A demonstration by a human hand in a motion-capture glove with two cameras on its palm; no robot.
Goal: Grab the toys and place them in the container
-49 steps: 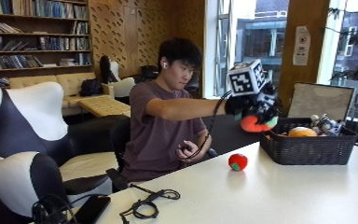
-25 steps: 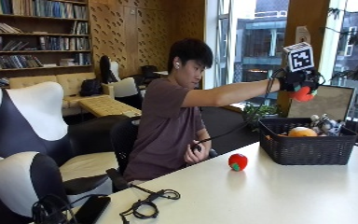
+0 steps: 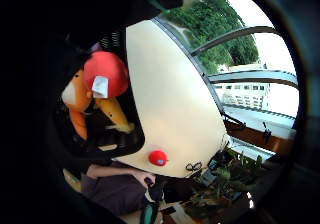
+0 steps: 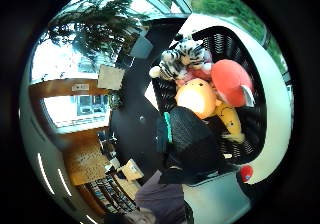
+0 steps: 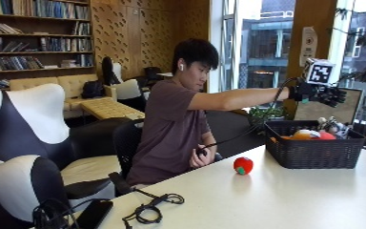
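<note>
Toys: red plush (image 5: 326, 135), orange plush (image 5: 302, 134), striped tiger plush (image 4: 181, 59) lie in black woven basket (image 5: 313, 153). Gloved right hand (image 5: 322, 93) hovers above basket, fingers (image 5: 335, 97) spread, empty. Small red ball toy (image 5: 243, 165) sits on white surface (image 5: 284, 200) beside basket. Judged drop-off step; next move calls for reaching down to ball.

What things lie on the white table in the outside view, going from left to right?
Black phone → black cable → red ball → black basket with toys in it.
</note>
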